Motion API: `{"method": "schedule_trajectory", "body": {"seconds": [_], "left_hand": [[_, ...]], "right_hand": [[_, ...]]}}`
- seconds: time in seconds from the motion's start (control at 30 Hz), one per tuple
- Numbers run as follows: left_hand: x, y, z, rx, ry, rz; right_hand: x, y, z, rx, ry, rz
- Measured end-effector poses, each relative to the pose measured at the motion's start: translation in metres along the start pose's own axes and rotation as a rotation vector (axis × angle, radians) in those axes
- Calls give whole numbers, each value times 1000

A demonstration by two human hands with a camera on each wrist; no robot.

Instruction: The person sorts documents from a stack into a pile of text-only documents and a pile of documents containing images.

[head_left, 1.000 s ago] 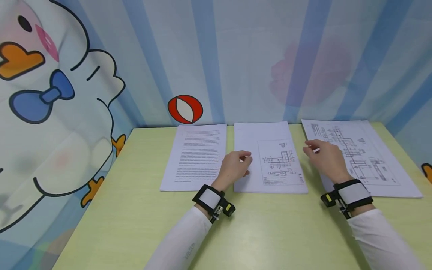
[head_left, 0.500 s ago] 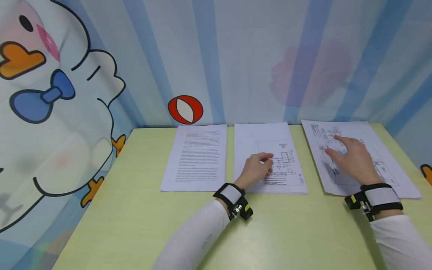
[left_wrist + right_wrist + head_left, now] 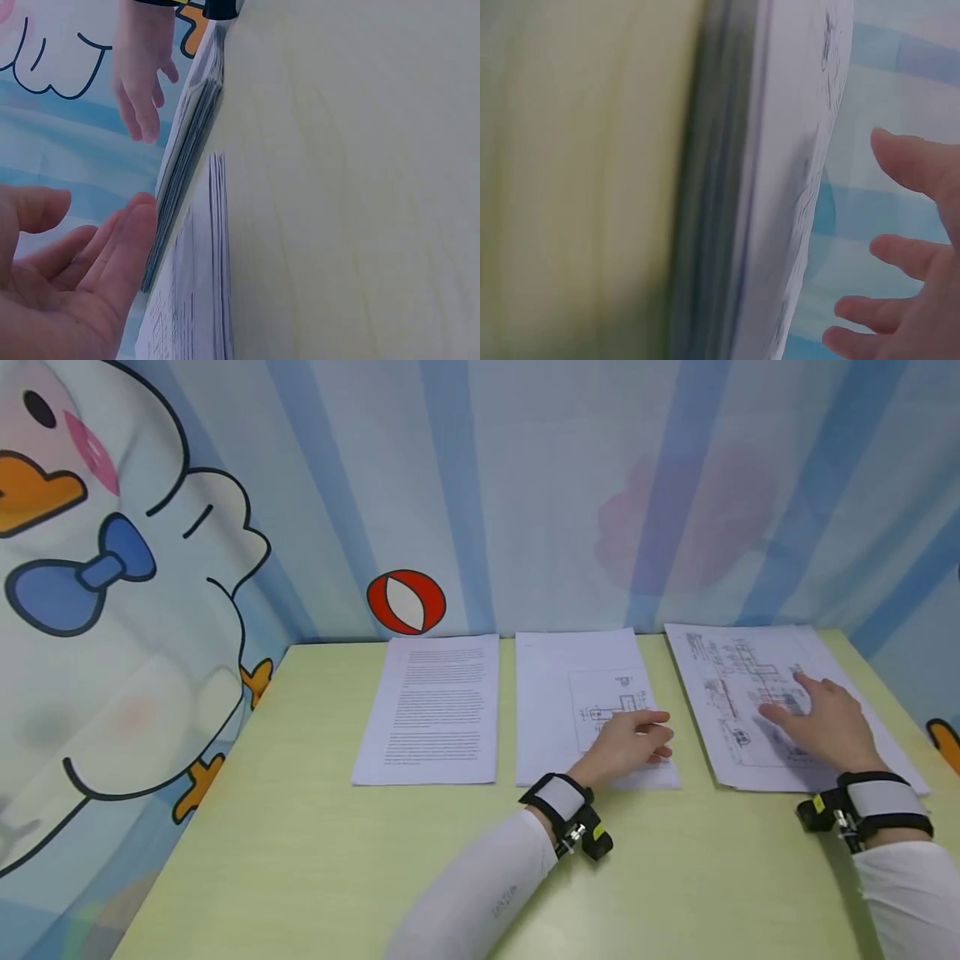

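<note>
Three stacks of white paper lie side by side on a pale green table. The left stack carries printed text. The middle stack shows a small line drawing; my left hand hovers over its near right corner with relaxed fingers, holding nothing. The right stack shows a large circuit-like drawing, and my right hand lies over it with its fingers spread. In the left wrist view my left hand is beside the edge of the middle stack. The right wrist view shows the fingers spread above the right stack.
A blue-striped curtain with a cartoon duck and a red-and-white ball closes in the table at the back and left. The near half of the table holds only my white-sleeved forearms with black wrist bands.
Both hands have moved right. My left hand went from the gap between the left and middle stacks to the middle stack's right corner; my right hand slid further onto the right stack.
</note>
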State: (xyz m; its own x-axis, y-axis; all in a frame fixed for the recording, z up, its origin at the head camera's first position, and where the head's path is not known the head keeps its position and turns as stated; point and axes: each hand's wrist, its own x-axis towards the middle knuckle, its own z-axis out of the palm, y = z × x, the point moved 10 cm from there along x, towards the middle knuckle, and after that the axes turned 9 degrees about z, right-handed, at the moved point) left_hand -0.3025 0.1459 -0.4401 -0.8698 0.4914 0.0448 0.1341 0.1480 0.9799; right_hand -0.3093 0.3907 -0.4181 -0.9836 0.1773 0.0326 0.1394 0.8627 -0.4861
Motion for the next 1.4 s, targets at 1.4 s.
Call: {"method": "schedule_trajectory", "body": {"seconds": [1.4], "left_hand": [[17,-18,37,-26,134,-100]], "right_hand": [[-13,-3,14,46,-66,145]]}}
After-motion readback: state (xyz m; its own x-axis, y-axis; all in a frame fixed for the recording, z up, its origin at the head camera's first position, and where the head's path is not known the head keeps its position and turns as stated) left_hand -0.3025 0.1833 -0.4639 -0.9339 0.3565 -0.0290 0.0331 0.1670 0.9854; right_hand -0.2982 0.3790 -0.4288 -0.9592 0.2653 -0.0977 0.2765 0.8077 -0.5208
